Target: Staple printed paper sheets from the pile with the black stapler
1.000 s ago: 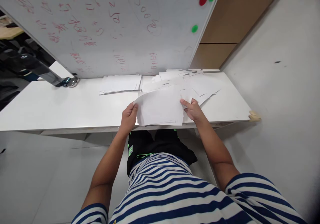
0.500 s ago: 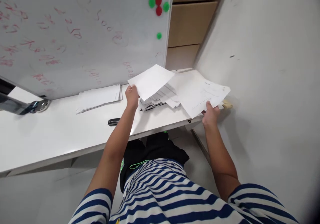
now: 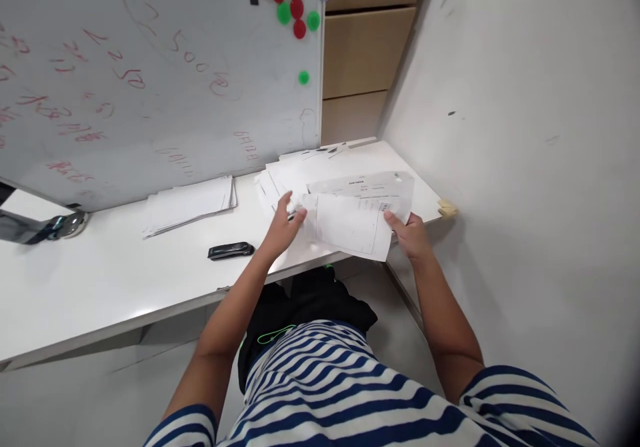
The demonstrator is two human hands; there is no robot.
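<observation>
1. Printed sheets (image 3: 350,226) were held by the right hand (image 3: 413,236) at their right edge, the thumb being pressed on the front sheet.
2. The sheets were held above the front edge of the white worktop (image 3: 125,274), toward its front right corner, the lower part being hung over that edge.
3. The left hand (image 3: 287,226) was placed beside the left edge of the sheets, with thumb and forefinger parted; whether any paper was gripped by it could not be told.
4. Loose papers (image 3: 295,168) were spread behind the sheets, toward the back edge.
5. A paper stack (image 3: 193,204) was laid farther left along the back edge, in front of the whiteboard (image 3: 200,120).
6. A black stapler (image 3: 231,251) was set down left of the left hand, nearer the front edge.
7. The front right corner was covered by yellowish padding (image 3: 447,208).
</observation>
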